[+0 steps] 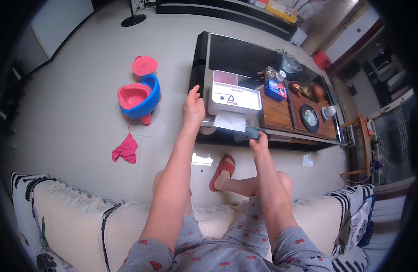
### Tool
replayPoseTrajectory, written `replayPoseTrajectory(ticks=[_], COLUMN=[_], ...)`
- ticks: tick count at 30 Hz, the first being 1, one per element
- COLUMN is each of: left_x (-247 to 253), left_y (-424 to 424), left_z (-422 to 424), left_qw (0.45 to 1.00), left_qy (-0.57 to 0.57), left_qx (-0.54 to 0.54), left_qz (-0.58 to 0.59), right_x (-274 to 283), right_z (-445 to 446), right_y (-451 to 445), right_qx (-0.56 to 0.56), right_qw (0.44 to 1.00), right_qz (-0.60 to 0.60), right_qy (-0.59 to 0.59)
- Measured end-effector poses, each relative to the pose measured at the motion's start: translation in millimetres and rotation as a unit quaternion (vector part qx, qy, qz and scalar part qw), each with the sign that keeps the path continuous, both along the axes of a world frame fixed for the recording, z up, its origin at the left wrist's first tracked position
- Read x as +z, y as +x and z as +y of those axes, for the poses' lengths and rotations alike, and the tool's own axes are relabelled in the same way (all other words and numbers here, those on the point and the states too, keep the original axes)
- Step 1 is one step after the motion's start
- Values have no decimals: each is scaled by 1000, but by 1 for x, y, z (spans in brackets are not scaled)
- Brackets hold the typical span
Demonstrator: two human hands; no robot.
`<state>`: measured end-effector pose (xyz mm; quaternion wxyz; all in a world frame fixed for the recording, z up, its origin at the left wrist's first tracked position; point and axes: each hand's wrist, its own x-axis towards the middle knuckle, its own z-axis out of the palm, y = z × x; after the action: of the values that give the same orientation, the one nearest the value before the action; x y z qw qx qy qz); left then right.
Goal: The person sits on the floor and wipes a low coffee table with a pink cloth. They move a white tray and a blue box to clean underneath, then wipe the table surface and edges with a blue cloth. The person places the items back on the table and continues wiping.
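Note:
My right hand (259, 142) pinches a grey-blue cloth (246, 134) at the front edge of the coffee table (243, 48). The cloth hangs bunched just below a sheet of white tissue (230, 121), which sticks out of a white tissue box (241, 96). To the left of that box, by the table's left edge, my left hand (194, 108) is raised with its fingers extended. Nothing shows in it. I cannot tell whether it touches the table.
A blue and pink child's potty (154, 93) and a crumpled pink cloth (126, 149) are on the tiled floor to the left. A blue box (275, 90), a wooden board (276, 114) and a black round dish (309, 118) occupy the table's right side. A cream-covered sofa (71, 207) is beneath me.

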<state>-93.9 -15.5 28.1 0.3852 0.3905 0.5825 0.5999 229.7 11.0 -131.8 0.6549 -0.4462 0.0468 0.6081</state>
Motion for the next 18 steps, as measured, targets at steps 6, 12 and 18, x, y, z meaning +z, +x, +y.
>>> replayPoseTrajectory(ticks=[6,12,18], left_x=[24,19,16], left_y=[-23,-15,-20], left_z=[-14,-12,-11], left_qw=[998,999,999], left_qy=[-41,-10,-16], left_qx=[-16,0,-20], left_qz=[-54,-38,-43], right_x=[-23,0,19], right_z=[-16,-29,-32], right_y=[-98,-196,-203], right_qx=[79,172,193], right_qw=[994,980,965], right_qz=[-22,-82,-153], right_qy=[72,-53,-94])
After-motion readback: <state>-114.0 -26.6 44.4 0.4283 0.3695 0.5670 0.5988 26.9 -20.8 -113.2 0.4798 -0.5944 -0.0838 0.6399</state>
